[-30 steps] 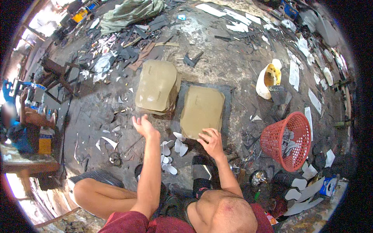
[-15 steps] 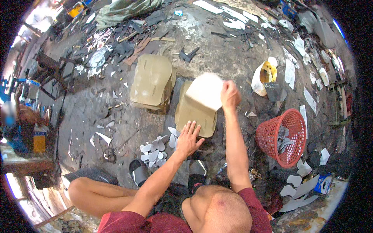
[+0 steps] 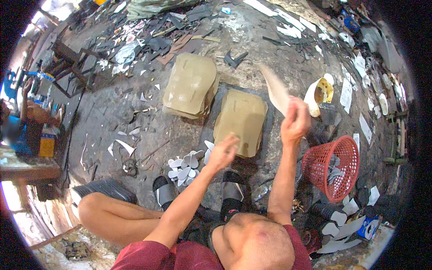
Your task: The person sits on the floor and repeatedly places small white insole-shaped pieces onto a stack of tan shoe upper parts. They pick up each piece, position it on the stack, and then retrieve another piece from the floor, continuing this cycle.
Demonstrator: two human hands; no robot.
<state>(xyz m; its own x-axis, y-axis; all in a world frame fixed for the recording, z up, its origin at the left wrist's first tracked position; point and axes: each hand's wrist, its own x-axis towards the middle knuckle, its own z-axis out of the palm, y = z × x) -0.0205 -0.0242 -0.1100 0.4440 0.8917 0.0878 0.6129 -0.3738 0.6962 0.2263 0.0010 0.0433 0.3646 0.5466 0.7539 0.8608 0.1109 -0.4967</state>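
My right hand (image 3: 295,120) is closed on the lower end of a thin, pale insole-board sheet (image 3: 274,89), raised above the floor and seen nearly edge-on. Just left of it lies a stack of olive-tan sheets (image 3: 240,119) with rounded corners. My left hand (image 3: 223,153) is at that stack's near left corner, its fingers loosely apart and somewhat blurred, holding nothing. Whether it touches the stack I cannot tell. A second stack of similar sheets (image 3: 190,85) lies farther left. Several small grey rounded cutouts (image 3: 183,168) are heaped near my left forearm.
A red plastic basket (image 3: 330,168) with grey scraps leans at the right. Beyond it sits a cut-open white container (image 3: 318,96), yellow inside. Scraps litter the dark floor (image 3: 135,103). Dark stacked pieces (image 3: 105,191) lie by my left knee. Another person (image 3: 36,119) is at the far left.
My right hand has moved right, carrying the pale sheet off the stack and turning it edge-on. My left hand has lifted from lying flat on the stack's near edge. The view has shifted slightly.
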